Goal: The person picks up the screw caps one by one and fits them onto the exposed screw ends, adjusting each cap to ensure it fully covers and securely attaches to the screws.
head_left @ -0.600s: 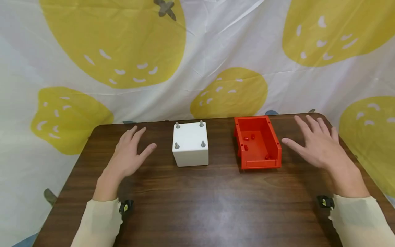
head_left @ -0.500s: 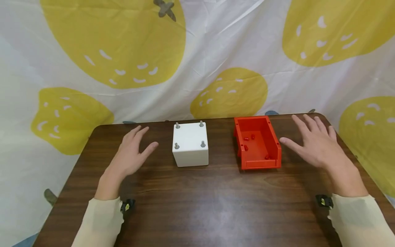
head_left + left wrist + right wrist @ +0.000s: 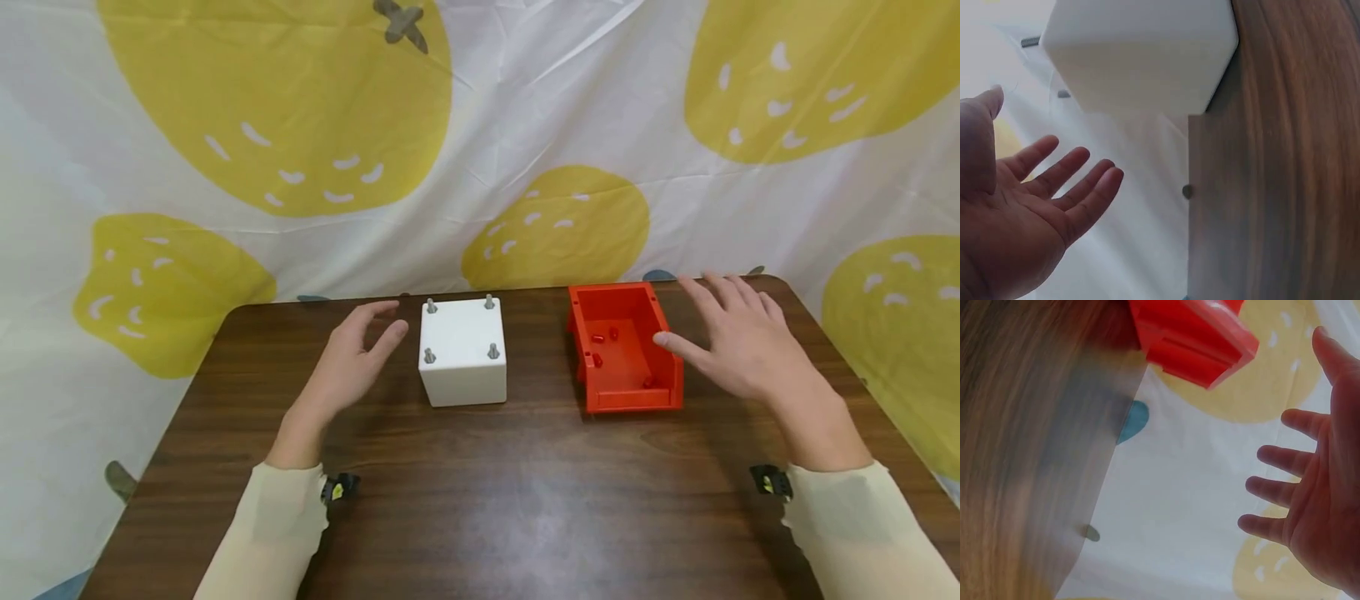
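Note:
A white block [image 3: 461, 329] stands on the table, with a threaded metal stud rising near each corner of its top. To its right sits a red open-front bin [image 3: 626, 400] with several small red pieces [image 3: 597, 338] lying inside; their kind is too small to tell. My left hand [image 3: 348, 362] hovers just left of the block, fingers loosely bent, holding nothing. In the left wrist view its palm [image 3: 1022, 231] faces the block's side. My right hand [image 3: 746, 346] is at the bin's right side, fingers spread, the thumb overlapping the bin's right wall in the head view; nothing is in it.
The dark wood-grain table [image 3: 495, 492] ends at a back edge close behind the block and bin. A white cloth [image 3: 352, 258] printed with yellow fruit hangs behind it. Each wrist carries a small black camera mount [image 3: 340, 488].
My left hand has moved right, closer to the white block. My right hand has shifted left toward the red bin. Block and bin have stayed in place.

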